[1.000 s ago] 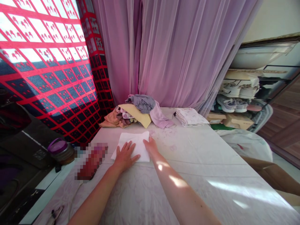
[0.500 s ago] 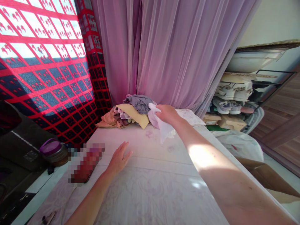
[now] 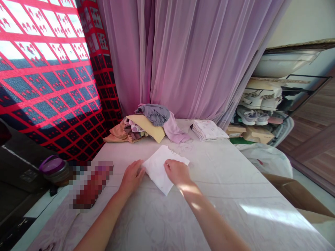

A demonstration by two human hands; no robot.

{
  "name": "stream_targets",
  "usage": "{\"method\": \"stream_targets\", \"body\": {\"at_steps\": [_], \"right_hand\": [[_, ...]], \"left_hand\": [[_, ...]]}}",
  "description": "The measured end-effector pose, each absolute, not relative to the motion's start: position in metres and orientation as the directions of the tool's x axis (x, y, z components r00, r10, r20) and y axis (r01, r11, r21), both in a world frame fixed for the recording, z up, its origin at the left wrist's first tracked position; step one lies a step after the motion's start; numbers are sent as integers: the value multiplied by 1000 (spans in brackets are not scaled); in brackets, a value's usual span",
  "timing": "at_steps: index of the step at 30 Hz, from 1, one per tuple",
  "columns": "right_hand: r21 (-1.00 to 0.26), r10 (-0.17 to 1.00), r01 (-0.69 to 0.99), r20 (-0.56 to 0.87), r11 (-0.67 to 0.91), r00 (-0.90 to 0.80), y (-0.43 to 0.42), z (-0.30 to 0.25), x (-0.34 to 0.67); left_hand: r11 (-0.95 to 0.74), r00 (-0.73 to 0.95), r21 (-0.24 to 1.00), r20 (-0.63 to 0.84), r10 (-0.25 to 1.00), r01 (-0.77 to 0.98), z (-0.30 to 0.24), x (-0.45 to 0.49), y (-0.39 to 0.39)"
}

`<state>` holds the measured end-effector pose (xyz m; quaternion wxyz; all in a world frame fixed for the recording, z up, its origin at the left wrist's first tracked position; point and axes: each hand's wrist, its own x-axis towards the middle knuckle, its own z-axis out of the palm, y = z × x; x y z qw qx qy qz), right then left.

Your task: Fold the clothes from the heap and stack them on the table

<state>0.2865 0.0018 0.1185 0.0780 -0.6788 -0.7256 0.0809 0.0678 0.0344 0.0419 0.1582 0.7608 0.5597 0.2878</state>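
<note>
A small white cloth (image 3: 158, 167) lies partly spread on the pale table cover, its corners pointing several ways. My right hand (image 3: 179, 171) is over its right side, fingers curled and pinching the fabric. At the cloth's left corner is my left hand (image 3: 133, 177), fingers stretched out; they reach the edge, but I cannot tell if they press on it. Beyond the cloth sits a heap of clothes: a grey garment (image 3: 154, 113), a yellow piece (image 3: 146, 127), a pink one (image 3: 176, 130) and an orange-brown one (image 3: 117, 132). A folded patterned stack (image 3: 209, 130) lies to their right.
A blurred-out phone-like object (image 3: 92, 186) with a cable lies at the left. Purple curtains (image 3: 196, 62) hang behind the table. On the right stand a shoe rack (image 3: 309, 91) and an open cardboard box (image 3: 295, 195). A purple-lidded jar (image 3: 53, 167) is at far left.
My right hand has brought the white cloth from beside the heap toward me and down onto the table's middle. My left hand remains nearly in place, now at the cloth's edge.
</note>
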Motion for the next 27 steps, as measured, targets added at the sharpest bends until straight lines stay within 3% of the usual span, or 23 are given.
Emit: {"method": "stream_targets", "body": {"at_steps": [4,8,12,19,27], "right_hand": [[-211,965,951,80,-228,249,20,111,342],[-288,928,883,-76,-371,365,23,98,365],[-396,931,843,-158,-365,328,26,89,369],[-723,965,661,-27,-199,260,35,71,383],[-720,954,663,2,-206,299,32,55,388]], "left_hand": [[-358,284,453,226,932,816,62,102,40],[-309,289,423,112,951,852,85,135,65],[-140,185,413,-71,980,900,95,149,100],[-109,179,509,-90,980,854,89,157,127],[-84,126,529,-45,991,844,78,167,120]]}}
